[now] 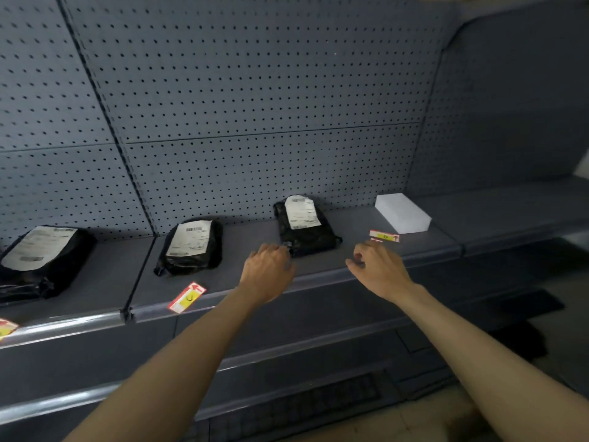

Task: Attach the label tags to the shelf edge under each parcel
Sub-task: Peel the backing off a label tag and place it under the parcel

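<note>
A: Room first. Grey pegboard wall (255,90) behind, long grey shelf (366,224) in front, lower shelf (287,317) beneath, bit of pale floor bottom right. Dim, slightly blurred.

B: Shelf surface?

A: Flat, smooth, looks like painted metal. Rounded shiny front edge (79,323), probably the strip meant for tags.

B: Parcels?

A: Three black bagged parcels with white shipping slips: left parcel (41,260), middle parcel (191,247), right parcel (306,228). Plus a white box (403,213) further right. Bags look soft, crinkly, likely light.

B: Tags?

A: Red-white-yellow. One tag (187,297) lying at the edge below the middle parcel, overhanging a little. Another tag (384,236) flat on the shelf just before the white box. Corner of a third tag (6,328) at far left edge.

B: Handling?

A: Thin, light, probably bendy card; best pinched by a short end. Easy to crease or slide off.

B: Hands?

A: Left hand (267,271) curled loosely at the right parcel's near corner, touching or nearly; grip hidden. Right hand (377,267) half-curled just short of the box-side tag, nothing visibly held.
</note>
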`<state>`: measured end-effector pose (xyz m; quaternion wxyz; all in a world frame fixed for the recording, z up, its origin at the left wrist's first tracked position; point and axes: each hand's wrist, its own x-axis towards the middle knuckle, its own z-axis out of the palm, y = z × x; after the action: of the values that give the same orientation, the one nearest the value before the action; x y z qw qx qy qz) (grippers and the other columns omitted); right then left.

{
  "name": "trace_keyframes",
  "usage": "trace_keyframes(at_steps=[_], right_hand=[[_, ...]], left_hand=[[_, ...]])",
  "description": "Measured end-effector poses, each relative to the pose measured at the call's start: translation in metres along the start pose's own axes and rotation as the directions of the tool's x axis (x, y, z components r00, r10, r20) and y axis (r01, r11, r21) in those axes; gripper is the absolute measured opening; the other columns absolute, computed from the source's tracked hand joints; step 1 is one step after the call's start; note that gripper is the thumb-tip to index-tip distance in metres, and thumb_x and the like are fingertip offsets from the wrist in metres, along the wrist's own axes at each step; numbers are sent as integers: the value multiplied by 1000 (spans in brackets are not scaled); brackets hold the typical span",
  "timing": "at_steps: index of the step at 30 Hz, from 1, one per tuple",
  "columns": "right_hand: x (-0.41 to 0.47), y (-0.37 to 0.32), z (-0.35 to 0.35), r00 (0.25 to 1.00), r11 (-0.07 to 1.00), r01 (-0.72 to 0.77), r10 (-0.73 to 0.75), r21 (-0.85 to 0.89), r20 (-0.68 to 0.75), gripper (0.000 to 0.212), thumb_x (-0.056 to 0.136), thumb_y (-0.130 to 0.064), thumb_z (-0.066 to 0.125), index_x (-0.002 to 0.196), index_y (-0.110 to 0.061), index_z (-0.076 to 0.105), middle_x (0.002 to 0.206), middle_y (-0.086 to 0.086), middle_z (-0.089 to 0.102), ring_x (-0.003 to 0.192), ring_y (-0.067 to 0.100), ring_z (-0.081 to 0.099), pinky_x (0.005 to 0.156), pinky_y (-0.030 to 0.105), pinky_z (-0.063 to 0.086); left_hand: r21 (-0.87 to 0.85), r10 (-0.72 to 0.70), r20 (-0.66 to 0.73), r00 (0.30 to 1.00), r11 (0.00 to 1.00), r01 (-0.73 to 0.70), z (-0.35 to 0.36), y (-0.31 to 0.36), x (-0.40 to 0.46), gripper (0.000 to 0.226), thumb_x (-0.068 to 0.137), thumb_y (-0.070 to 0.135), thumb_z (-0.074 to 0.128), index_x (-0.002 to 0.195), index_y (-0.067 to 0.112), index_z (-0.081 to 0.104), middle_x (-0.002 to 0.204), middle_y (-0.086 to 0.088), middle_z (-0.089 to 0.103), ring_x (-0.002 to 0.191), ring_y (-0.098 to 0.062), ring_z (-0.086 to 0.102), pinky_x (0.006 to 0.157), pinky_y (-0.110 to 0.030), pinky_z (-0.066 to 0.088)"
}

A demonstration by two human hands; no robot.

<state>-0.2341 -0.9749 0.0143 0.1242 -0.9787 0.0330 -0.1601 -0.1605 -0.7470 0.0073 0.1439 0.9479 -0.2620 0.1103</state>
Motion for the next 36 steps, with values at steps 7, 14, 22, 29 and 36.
trace_keyframes(at_steps=[7,14,22,29,36], right_hand=[[12,110,-36,997,998,-70,70,-1,-36,22,92,-29,57,94,-8,64,92,8,61,75,20,53,59,30,39],[42,165,-33,995,995,-104,104,3,-12,25,93,-29,54,95,-6,64,93,9,59,80,25,57,60,32,43],[103,208,3,985,988,-150,153,-47,78,24,93,-29,57,101,-7,63,98,10,59,81,25,61,67,36,51],[151,226,52,972,991,-92,111,-100,205,23,93,-26,60,107,-8,63,102,12,62,87,28,64,75,38,55],[172,238,69,953,992,4,34,-125,302,19,95,-27,57,94,-8,59,89,14,68,79,30,65,70,38,51]], left_hand=[[-37,80,39,996,996,-79,31,118,64,27,91,29,50,107,11,61,108,-8,64,103,-30,56,84,-43,47],[-71,152,144,978,987,-142,53,161,127,24,92,28,55,108,11,62,111,-8,67,104,-26,60,88,-42,51],[-46,205,286,936,979,-201,107,167,215,25,94,18,55,118,13,60,118,-8,63,106,-25,60,88,-42,53],[-55,244,401,883,969,-242,165,154,277,31,92,27,61,121,17,56,126,-7,55,118,-25,51,93,-43,51],[-113,267,476,838,964,-243,188,152,303,26,88,22,62,114,16,61,118,-8,51,119,-27,44,97,-47,47]])
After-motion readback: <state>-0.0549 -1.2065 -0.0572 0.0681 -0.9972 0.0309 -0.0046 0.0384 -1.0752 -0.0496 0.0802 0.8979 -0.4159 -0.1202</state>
